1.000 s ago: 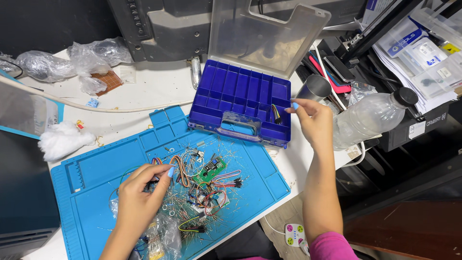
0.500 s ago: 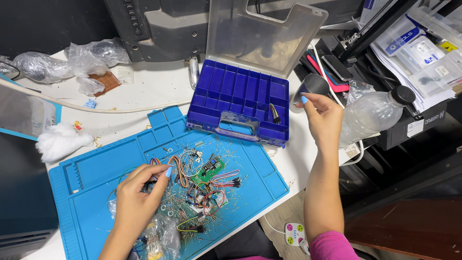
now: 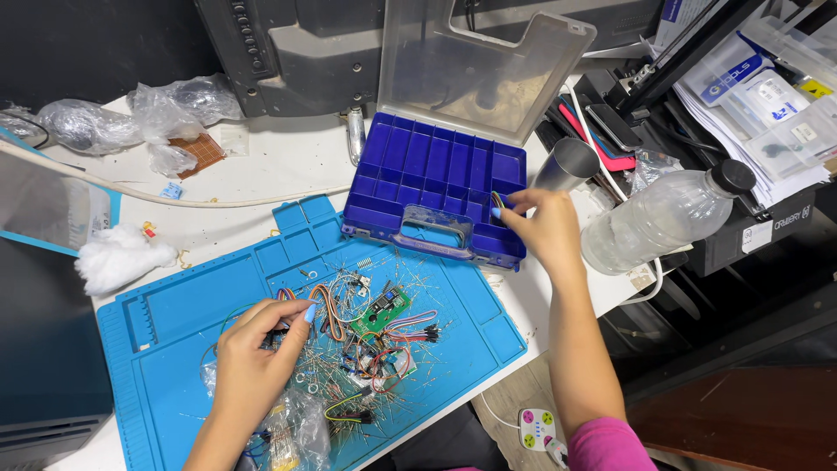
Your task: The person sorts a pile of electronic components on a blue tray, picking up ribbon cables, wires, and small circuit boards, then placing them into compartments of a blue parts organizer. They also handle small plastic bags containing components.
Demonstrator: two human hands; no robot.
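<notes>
At two o'clock from the blue mat (image 3: 183, 305), the right hand (image 3: 545, 228) pinches the jumper wires (image 3: 499, 202) inside a right-edge compartment of the blue organiser box (image 3: 436, 174) — their long axis roughly upright. The left hand (image 3: 253, 349) sits well apart at eight o'clock, fingers closed on the ribbon cable (image 3: 327, 307) in the loose-wire heap.

Clear bottle (image 3: 660, 220), steel cup (image 3: 565, 166), cotton wad (image 3: 118, 258)

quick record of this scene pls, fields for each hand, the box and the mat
left hand: left hand rests on the wire pile, fingertips pinching at it
right hand: right hand reaches into a right-side compartment of the blue box, at the jumper wires
box: lid up, most compartments empty
mat: blue mat carries a green circuit board
nearby: plastic bottle, metal cup
</notes>
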